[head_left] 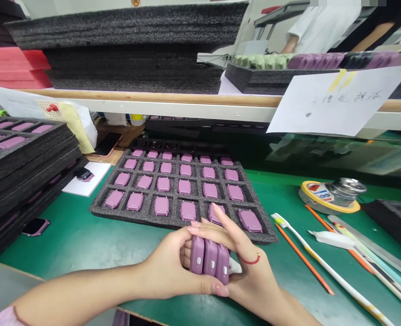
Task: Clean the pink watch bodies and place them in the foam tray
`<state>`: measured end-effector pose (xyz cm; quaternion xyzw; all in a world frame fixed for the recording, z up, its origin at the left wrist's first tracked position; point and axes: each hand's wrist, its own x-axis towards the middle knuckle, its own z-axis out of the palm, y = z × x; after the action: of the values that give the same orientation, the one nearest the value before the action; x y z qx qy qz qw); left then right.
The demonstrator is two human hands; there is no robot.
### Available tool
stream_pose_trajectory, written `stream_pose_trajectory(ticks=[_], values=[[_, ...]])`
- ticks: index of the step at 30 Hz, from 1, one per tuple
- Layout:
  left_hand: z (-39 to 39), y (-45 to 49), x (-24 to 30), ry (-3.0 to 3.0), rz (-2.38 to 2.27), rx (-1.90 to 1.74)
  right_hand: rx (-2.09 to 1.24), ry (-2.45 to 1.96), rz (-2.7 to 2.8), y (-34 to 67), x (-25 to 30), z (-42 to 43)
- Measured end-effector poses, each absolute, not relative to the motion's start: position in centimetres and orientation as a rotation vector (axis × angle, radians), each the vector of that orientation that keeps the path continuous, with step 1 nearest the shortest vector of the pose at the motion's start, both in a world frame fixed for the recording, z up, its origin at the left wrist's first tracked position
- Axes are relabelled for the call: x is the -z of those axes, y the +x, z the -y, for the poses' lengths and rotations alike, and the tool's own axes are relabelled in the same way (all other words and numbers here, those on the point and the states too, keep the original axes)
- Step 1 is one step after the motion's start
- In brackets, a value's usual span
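Both my hands meet at the front of the green mat, holding a stack of three purple watch cases [210,260] side by side on edge. My left hand [168,269] wraps around the stack from the left, thumb underneath. My right hand [244,267] cups it from the right, index finger stretched toward the black foam tray [100,208]. That tray lies just beyond my hands, its pockets filled with several purple watch cases [184,186] lying flat; its far row looks empty.
Stacked foam trays [20,154] with purple cases stand at the left; a loose case [35,226] lies beside them. A toothbrush [300,240], orange sticks, a ruler and a tape roll with a metal cup [329,197] lie at the right. A shelf of foam sheets overhangs; another person stands behind.
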<state>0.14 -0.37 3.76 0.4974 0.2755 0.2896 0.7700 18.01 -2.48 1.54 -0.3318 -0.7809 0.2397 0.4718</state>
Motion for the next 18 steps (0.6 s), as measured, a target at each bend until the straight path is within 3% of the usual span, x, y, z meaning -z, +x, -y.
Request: stream_pose_trajectory(ticks=[13, 18], values=[[0.4, 0.3, -3.2, 1.069, -0.712, -0.611, -0.63, -0.883, 1.976, 17.7, -1.4, 2.2], [-0.3, -0.6, -2.6, 1.022, -0.782, -0.614, -0.492, -1.01, 2.003, 19.7, -3.4, 2.2]])
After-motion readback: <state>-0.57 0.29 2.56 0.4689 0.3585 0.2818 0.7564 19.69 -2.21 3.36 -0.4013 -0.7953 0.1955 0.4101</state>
